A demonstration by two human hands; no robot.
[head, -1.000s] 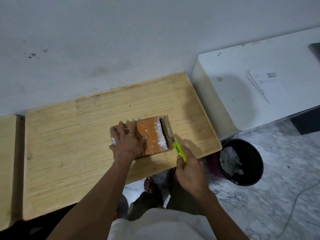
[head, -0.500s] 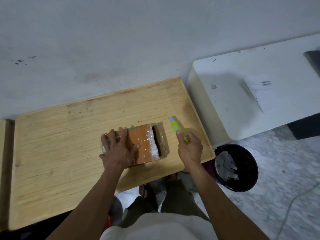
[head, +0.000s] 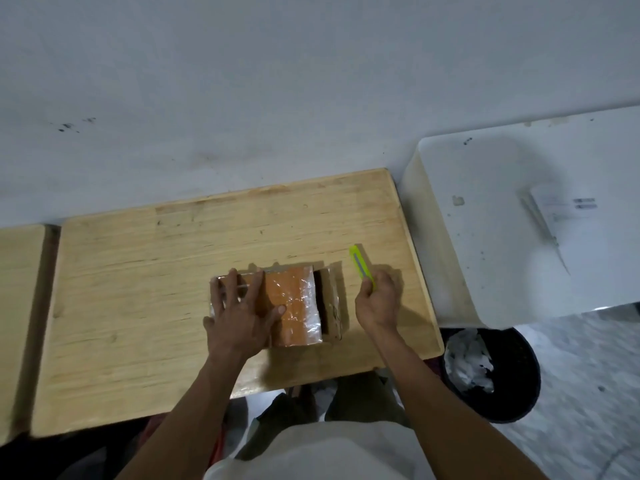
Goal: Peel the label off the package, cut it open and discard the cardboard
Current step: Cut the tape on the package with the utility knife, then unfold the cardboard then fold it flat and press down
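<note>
A brown cardboard package wrapped in shiny clear tape lies on the wooden table. Its right end flap stands open with a dark gap beside it. My left hand presses flat on the package's left half, fingers spread. My right hand is just right of the package, apart from it, and grips a yellow-green utility knife that points away from me over the table.
A black waste bin holding crumpled white paper stands on the floor at the table's right front corner. A white cabinet with a printed sheet on it adjoins the table's right. A second wooden table is at the left.
My right hand has drawn the knife away from the package's right end and lifted it so that it points away from me. The end flap now stands open. My left hand stays on the package.
</note>
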